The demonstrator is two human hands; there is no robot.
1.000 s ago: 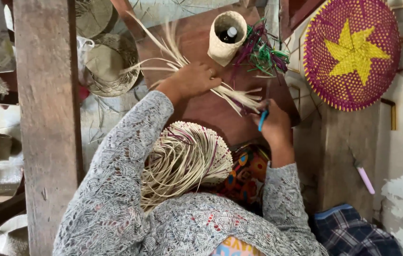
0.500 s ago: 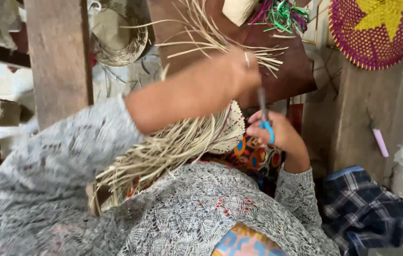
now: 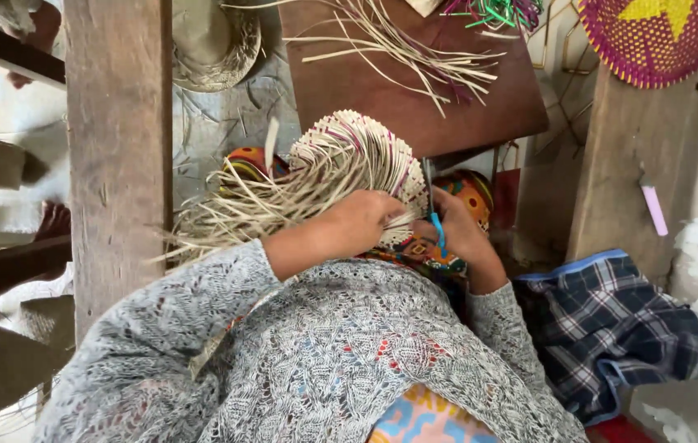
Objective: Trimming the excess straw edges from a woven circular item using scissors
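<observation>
Now your left hand (image 3: 363, 220) is closed on the weave (image 3: 349, 168), a round, half-made piece of pale straw with purple strands worked through it, resting on your lap. Your fingers pinch its lower edge, where loose strips fan out to the left over your grey sleeve (image 3: 201, 328). Your right hand (image 3: 457, 230) is curled round the scissors (image 3: 433, 209); the blue handle shows between your fingers and the thin blades point up, just beside the right rim of the weave. Whether the blades touch the straw, you cannot tell from here. Both hands sit close together, nearly touching, above a bright patterned cloth (image 3: 468, 193) on your knees.

Beyond the weave stands a low brown table (image 3: 382, 90). Loose strips (image 3: 415, 53) lie spread across its top, and a tangle of green and purple strands (image 3: 497, 12) sits at its far edge. A round purple tray (image 3: 652, 41) with a yellow star leans at upper right. A pink stick (image 3: 654, 209) rests against the wooden board to your right, and a folded plaid cloth (image 3: 611, 324) lies below it. A wooden post (image 3: 115, 148) rises on your left, with a straw hat (image 3: 214, 45) behind it.
</observation>
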